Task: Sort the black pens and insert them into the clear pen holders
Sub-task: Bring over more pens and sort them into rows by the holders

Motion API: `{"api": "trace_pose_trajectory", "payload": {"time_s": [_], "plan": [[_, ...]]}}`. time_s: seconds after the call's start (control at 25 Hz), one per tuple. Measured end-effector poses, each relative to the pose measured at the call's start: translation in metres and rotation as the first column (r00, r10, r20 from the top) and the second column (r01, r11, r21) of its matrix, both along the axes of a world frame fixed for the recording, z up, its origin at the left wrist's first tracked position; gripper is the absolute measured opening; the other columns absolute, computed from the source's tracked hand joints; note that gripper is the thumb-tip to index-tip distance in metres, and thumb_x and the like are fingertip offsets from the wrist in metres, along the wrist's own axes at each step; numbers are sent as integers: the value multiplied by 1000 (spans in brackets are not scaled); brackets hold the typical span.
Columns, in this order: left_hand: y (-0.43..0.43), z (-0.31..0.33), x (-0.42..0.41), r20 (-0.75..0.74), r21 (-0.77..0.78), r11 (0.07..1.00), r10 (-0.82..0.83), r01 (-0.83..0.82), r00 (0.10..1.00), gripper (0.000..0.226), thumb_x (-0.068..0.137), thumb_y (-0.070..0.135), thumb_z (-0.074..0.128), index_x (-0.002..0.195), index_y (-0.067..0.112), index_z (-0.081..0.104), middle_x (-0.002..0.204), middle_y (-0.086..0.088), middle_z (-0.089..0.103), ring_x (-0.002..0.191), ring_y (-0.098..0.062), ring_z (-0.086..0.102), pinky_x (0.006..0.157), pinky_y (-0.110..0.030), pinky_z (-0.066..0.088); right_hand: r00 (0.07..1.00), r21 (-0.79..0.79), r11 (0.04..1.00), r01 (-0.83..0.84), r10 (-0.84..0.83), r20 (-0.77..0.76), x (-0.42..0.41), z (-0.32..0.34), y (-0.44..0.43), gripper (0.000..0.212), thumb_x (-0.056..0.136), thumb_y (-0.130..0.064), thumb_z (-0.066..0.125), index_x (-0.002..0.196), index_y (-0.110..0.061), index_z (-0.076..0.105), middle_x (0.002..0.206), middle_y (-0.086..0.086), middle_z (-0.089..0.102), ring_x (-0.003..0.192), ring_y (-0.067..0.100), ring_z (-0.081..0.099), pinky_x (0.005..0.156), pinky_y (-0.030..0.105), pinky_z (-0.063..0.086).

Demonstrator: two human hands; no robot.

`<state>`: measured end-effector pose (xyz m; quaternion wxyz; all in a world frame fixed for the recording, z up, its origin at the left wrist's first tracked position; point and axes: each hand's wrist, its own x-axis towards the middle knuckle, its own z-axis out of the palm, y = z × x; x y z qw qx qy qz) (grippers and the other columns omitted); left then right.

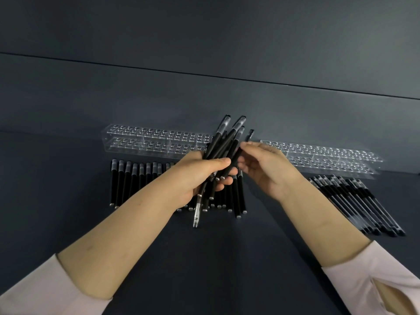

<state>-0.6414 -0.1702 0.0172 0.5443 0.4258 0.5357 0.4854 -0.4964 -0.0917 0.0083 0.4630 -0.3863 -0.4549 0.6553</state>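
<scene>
Left hand [204,178] is above the middle of the tabletop [227,258], fingers and thumb wrapped round a bundle of black pens [218,144]. The bundle stands tilted, with caps up and away from the person and fanning out above the fist. One pen with a clear section [196,212] hangs lower than the rest, below the palm.

Right hand [266,169] is just beside the bundle on its right. Its curled fingertips and thumb pinch a single pen [235,156] at the bundle's right edge, and that pen's tip pokes up past the index finger.

The left pen holder [154,142] is clear with rows of holes. It sits toward the far edge, behind the left hand and partly hidden by the bundle. The right pen holder [329,160] is the same type and sits behind the right hand, well apart from the first.

A row of pens [127,183] lies flat side by side in front of the left holder and runs under both hands. A second row of pens [363,205] lies slanted toward the right edge, in front of the right holder.

Pale sleeves [45,292] are pushed up on both forearms.
</scene>
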Motion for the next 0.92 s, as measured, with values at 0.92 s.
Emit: {"api": "trace_pose_trajectory", "payload": {"time_s": [0.92], "plan": [[3,-2,-4,87,-41,998,48,-45,995,21,94,16,63,107,2,68,80,-1,69,72,-11,66,69,-21,57,616,145,987,-71,-71,785,21,-14,8,25,83,-20,74,101,-6,63,80,10,64,62,18,67,72,32,60]]}}
